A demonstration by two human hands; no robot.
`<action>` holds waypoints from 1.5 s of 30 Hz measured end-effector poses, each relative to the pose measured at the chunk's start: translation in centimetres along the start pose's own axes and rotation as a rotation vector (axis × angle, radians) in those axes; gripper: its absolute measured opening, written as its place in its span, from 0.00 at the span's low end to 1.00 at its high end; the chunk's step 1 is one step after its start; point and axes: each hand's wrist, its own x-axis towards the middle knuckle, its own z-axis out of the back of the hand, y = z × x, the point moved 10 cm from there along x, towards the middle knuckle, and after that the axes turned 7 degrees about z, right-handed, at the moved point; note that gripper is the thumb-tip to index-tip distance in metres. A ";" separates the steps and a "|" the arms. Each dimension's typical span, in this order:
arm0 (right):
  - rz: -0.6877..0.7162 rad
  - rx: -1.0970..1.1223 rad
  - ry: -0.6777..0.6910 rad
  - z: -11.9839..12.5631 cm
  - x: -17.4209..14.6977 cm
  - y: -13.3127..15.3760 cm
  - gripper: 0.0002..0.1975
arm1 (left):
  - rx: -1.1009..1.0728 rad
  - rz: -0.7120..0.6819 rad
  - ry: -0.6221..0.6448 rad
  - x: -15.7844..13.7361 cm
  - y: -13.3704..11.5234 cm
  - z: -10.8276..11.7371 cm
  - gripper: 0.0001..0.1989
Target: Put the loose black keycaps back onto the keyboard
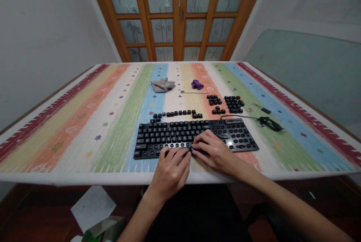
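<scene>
A black computer keyboard (169,134) lies across the near part of the table, many keycaps in place on its left and middle. On its right side keycaps are off and the bare key posts (239,136) show. My left hand (173,168) rests at the keyboard's front edge, fingers curled together over the bottom row. Close beside it, my right hand (213,150) has its thumb and fingers drawn together over the same row. The fingertips of both hands nearly meet; whatever small part lies between them is hidden.
Loose black keycaps (180,113) line up behind the keyboard, with more keycap groups (233,103) at right. Farther back lie a grey cloth (163,85), a purple cloth (197,84) and a thin stick (194,92). The coiled cable (269,123) sits right, near a small black piece (265,110).
</scene>
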 end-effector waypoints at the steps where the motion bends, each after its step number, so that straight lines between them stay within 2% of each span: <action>1: 0.004 -0.004 -0.001 0.0 0.0 0.1 0.05 | 0.001 -0.006 0.000 0.0 -0.1 0.0 0.12; 9: 0.002 0.035 -0.042 0.2 -0.2 0.1 0.06 | 0.003 -0.058 0.010 0.4 -0.9 -0.4 0.16; 17: -0.099 -0.080 -0.085 0.4 -0.9 0.2 0.08 | 0.071 -0.096 -0.021 0.2 -1.4 -0.8 0.15; 21: -0.119 -0.023 -0.076 0.3 -0.9 -0.2 0.09 | 0.083 -0.092 -0.029 0.1 -1.5 -0.8 0.16; 27: -0.065 -0.107 -0.115 0.3 -1.0 0.6 0.08 | 0.099 -0.096 -0.038 0.1 -1.6 -0.8 0.15; 33: -0.107 -0.113 -0.163 -0.1 -1.6 0.4 0.07 | 0.145 -0.111 -0.026 0.0 -1.8 -1.3 0.14; 37: -0.081 -0.094 -0.127 0.6 -1.0 0.4 0.07 | 0.132 -0.090 -0.029 0.0 -1.6 -1.0 0.14; 40: -0.073 -0.073 -0.127 2.4 0.1 -1.2 0.07 | 0.118 -0.085 -0.017 0.0 -1.6 -0.9 0.17; 43: -0.140 -0.098 -0.178 4.6 1.1 -5.4 0.08 | 0.122 -0.092 0.012 0.1 -1.6 -1.0 0.17; 45: -0.175 -0.103 -0.131 4.6 1.7 -8.8 0.08 | 0.120 -0.103 0.032 0.1 -1.7 -1.3 0.16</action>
